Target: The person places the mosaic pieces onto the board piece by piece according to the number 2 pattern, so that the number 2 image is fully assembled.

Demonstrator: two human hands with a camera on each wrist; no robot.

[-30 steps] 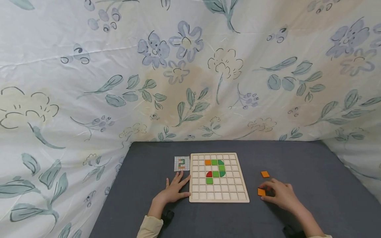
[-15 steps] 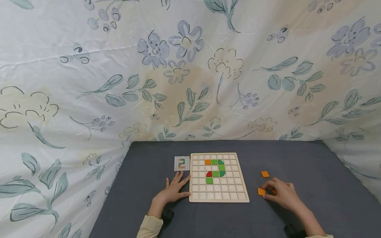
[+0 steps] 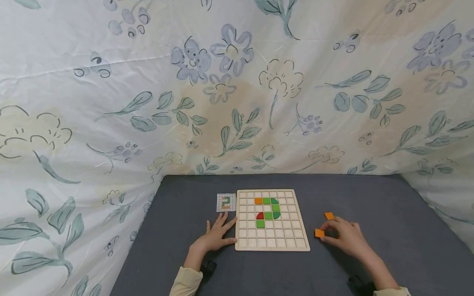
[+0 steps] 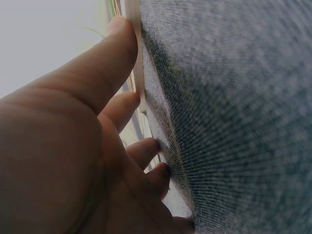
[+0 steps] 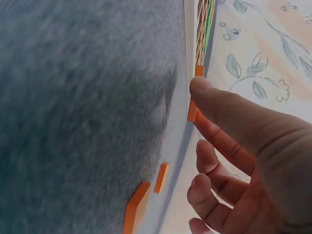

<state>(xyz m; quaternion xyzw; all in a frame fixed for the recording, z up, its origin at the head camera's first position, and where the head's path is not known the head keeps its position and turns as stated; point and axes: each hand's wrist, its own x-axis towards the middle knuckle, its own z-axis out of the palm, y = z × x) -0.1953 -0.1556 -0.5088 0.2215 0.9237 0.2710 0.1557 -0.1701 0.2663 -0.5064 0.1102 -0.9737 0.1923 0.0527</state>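
An orange square tile (image 3: 319, 233) is pinched between the thumb and fingers of my right hand (image 3: 348, 237), to the right of the wooden grid board (image 3: 283, 243). In the right wrist view the held tile (image 5: 193, 100) appears lifted off the cloth, with two other orange tiles below it. One loose orange tile (image 3: 328, 216) lies just beyond the hand; the other (image 5: 138, 209) is hidden in the head view. My left hand (image 3: 213, 238) is spread, its thumb and a finger touching the board's left edge (image 4: 138, 58).
Orange, green and red pieces (image 3: 267, 216) sit in several cells of the board. A small pattern card (image 3: 226, 202) lies by its upper left corner. Grey cloth (image 3: 259, 273) covers the table, and a flowered curtain (image 3: 237, 123) hangs behind.
My right hand has shifted slightly left and away from me, carrying the orange tile with it. A second tile glimpsed under the hand is now covered. My left hand stays in place.
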